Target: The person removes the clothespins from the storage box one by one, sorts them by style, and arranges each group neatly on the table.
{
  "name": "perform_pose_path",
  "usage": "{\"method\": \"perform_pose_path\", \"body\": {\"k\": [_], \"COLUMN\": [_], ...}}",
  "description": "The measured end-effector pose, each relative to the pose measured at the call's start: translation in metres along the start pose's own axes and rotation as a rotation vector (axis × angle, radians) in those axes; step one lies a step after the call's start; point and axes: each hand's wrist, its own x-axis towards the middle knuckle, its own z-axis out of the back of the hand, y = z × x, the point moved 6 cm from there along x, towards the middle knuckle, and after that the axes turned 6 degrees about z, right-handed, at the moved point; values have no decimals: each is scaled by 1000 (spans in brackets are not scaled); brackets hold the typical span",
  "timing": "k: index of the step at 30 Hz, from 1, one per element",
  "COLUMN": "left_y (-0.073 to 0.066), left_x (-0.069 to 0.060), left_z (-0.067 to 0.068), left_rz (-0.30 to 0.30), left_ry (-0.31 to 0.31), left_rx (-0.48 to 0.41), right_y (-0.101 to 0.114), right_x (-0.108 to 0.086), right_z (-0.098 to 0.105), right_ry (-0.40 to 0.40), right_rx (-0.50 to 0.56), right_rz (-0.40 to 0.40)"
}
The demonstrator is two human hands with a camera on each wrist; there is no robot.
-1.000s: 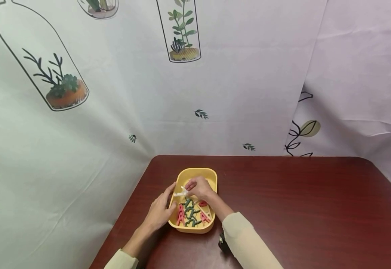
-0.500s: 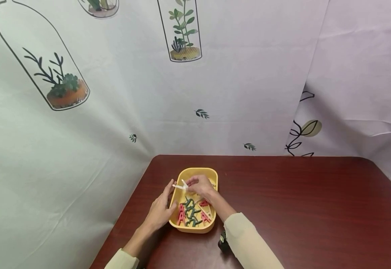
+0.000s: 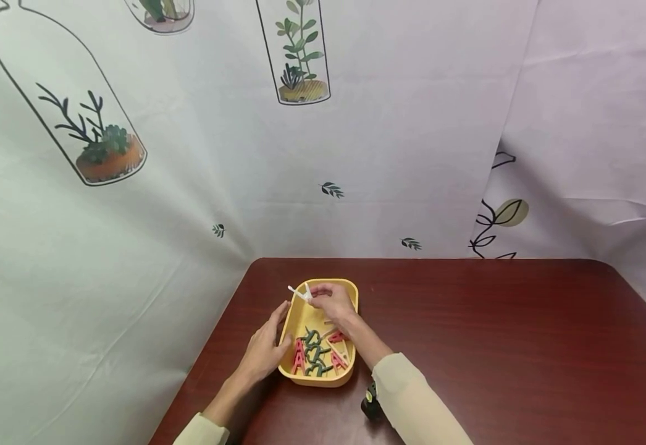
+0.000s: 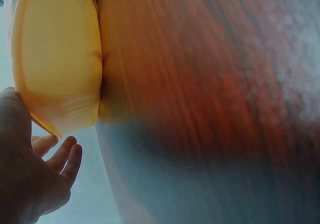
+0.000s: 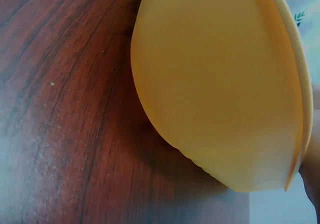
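The right hand (image 3: 333,303) pinches one white clip (image 3: 304,295), which sticks out leftward from its fingertips over the far-left rim of the single yellow tray (image 3: 324,382), its long axis running far-left to near-right. The left hand (image 3: 264,349), fingers spread, rests at the tray's left side, less near the clip. Inside, nearer, lie three green clips (image 3: 315,353), at least three pink clips (image 3: 299,356) and pale pieces (image 3: 343,354) too small to count.
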Motion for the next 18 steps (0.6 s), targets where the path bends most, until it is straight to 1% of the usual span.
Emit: {"method": "perform_pose_path", "body": {"k": [3, 9, 14, 18], "left_y": [-1, -1, 0, -1], "left_x": [0, 0, -1, -1], "left_z": [0, 1, 1, 1], "left_rz": [-1, 19, 23, 25], "left_ry": [-4, 0, -7, -3], "left_rx": [7, 9, 17, 14], "right_y": [8, 29, 44, 51], "right_x": [-1, -1, -3, -5], "right_z": [5, 21, 34, 46], "right_ry": [-16, -52, -59, -58], "right_rx": [60, 160, 228, 272], "right_rz": [29, 67, 119, 149]}}
